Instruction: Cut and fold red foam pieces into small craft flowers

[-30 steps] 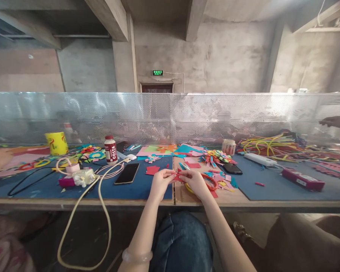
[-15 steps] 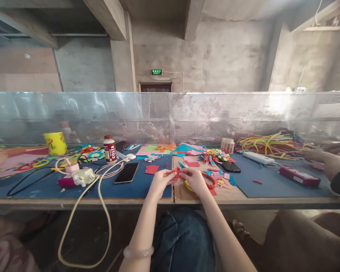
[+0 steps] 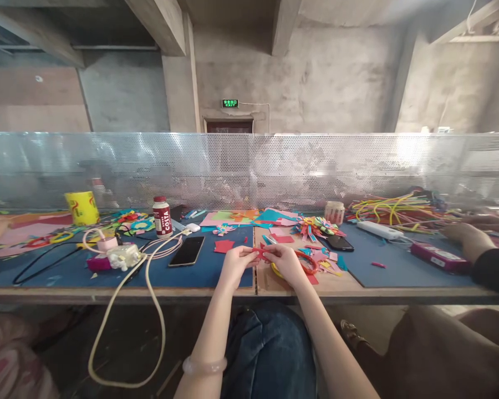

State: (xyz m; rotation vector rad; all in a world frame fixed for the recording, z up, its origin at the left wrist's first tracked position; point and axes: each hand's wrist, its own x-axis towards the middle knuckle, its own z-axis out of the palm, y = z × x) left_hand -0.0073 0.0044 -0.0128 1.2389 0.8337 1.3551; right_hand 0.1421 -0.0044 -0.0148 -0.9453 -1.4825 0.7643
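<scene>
A small piece of red paper (image 3: pixel 259 253) is pinched between my two hands, just above the near part of the table. My left hand (image 3: pixel 236 266) grips its left side with thumb and fingertips. From the other side my right hand (image 3: pixel 286 264) closes on it too; the fingers hide part of its shape. Beneath and beside my right hand lie scissors with red and yellow handles (image 3: pixel 310 262), partly covered. More red paper (image 3: pixel 223 246) rests left of my hands. Colourful paper scraps (image 3: pixel 326 261) are scattered to the right.
A black phone (image 3: pixel 187 251) lies left, near a Costa bottle (image 3: pixel 162 217) and a looping cream cable (image 3: pixel 149 288). Another phone (image 3: pixel 339 243), a power strip (image 3: pixel 380 230) and a purple box (image 3: pixel 439 259) are right. A co-worker's hand (image 3: pixel 468 238) reaches in from the right.
My hands keep holding the red paper in almost the same place. The co-worker's arm at the right has moved slightly inward, and the view has shifted a little.
</scene>
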